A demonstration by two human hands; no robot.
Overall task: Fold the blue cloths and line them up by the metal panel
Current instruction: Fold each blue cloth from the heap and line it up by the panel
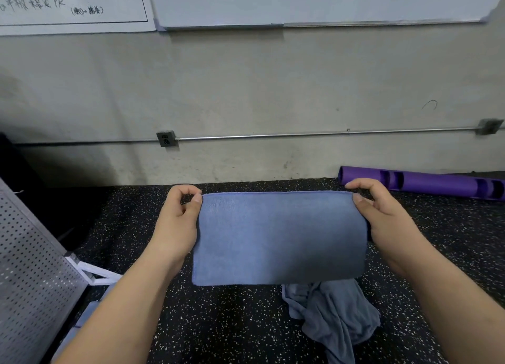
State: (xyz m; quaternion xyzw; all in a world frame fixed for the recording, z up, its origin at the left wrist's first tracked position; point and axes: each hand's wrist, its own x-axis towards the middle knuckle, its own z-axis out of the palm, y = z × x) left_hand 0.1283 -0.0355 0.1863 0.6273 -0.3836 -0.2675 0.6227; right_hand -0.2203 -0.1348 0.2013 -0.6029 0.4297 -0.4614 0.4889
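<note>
Held in the air above the speckled floor (232,322), the blue cloth (278,238) looks light, soft and limp, best taken by its top corners, where the left hand (177,216) and right hand (382,213) are each pinched on it.

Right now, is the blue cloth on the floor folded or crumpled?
Crumpled. The grey-blue cloth lies bunched in loose wrinkles on the speckled floor, below the held cloth.
</note>
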